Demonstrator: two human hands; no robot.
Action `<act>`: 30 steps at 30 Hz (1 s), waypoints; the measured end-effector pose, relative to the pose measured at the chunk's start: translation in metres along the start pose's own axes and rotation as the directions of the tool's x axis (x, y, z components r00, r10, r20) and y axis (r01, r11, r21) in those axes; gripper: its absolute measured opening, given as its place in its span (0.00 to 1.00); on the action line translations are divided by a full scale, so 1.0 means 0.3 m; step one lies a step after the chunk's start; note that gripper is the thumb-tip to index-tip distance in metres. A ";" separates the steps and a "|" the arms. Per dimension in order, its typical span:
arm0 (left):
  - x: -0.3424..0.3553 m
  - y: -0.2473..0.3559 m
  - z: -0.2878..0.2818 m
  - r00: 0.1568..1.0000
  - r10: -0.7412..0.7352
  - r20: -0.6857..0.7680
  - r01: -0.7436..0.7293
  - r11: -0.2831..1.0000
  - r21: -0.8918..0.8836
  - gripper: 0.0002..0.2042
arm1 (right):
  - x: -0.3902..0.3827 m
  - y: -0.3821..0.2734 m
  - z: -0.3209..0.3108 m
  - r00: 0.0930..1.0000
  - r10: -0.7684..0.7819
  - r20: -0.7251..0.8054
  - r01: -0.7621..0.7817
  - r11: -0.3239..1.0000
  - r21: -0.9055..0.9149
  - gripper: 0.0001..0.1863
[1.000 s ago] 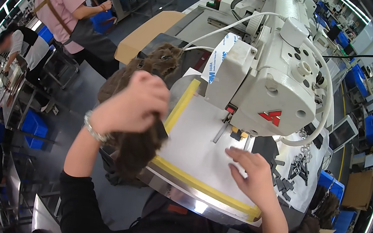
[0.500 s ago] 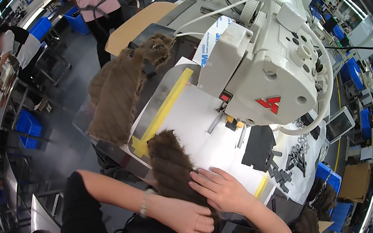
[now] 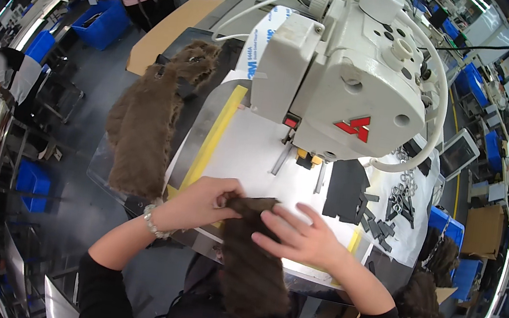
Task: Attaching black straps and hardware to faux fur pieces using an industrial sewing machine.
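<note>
Head view: where's the fur (image 3: pixel 253 268), and how do my hands sit on it?

It hangs past the tabletop's (image 3: pixel 390 276) near edge, down in front of your dark clothing. Your left hand (image 3: pixel 210 201) is pinched on its upper left corner; your right hand (image 3: pixel 302 236) has its fingers apart over the upper right side — whether they touch it, you can't tell.

How will it handle?

It should be light and soft, probably limp, so don't expect it to keep its shape. It doesn't look fragile, though the pile may let your fingers slip. Take it by both top corners.

What can't I make out?

Its underside, and your left fingertips, partly hidden at the corner. Your right fingers are blurred and cover some of its edge — and its lower end blends into your clothing.
</note>
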State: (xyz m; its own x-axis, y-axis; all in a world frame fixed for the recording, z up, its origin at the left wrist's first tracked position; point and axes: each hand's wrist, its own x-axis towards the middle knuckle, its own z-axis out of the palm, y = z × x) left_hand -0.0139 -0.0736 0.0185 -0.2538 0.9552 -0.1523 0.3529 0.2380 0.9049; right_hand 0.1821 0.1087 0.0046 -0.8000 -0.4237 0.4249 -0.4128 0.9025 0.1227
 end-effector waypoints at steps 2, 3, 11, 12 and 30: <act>0.080 0.034 0.023 0.998 0.023 0.058 -0.021 0.999 -0.031 0.13 | -0.016 0.035 0.028 0.991 0.033 -0.131 -0.056 0.983 -0.177 0.24; 0.116 0.042 0.039 0.996 0.023 0.086 -0.006 0.982 -0.188 0.12 | -0.019 0.041 0.023 0.992 0.061 -0.108 -0.083 0.975 -0.204 0.24; 0.250 0.006 0.048 0.948 0.112 0.299 0.107 0.770 -0.629 0.13 | -0.116 0.092 -0.021 0.939 0.321 -0.126 -0.328 0.944 -0.037 0.24; 0.252 0.006 0.059 0.946 0.101 0.309 0.136 0.742 -0.657 0.14 | -0.120 0.088 -0.025 0.935 0.332 -0.123 -0.340 0.939 -0.045 0.24; 0.226 0.033 0.095 0.806 0.454 0.380 -0.592 0.643 0.487 0.25 | -0.080 -0.007 0.007 0.851 0.500 0.163 -0.524 0.833 0.179 0.22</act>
State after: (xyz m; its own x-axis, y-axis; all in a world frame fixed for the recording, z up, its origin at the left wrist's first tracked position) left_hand -0.0021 -0.0016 0.0057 0.2981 0.9446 0.1371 0.8153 -0.3267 0.4781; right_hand 0.2014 0.1168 -0.0079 -0.9578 0.0783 0.2766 -0.0027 0.9597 -0.2810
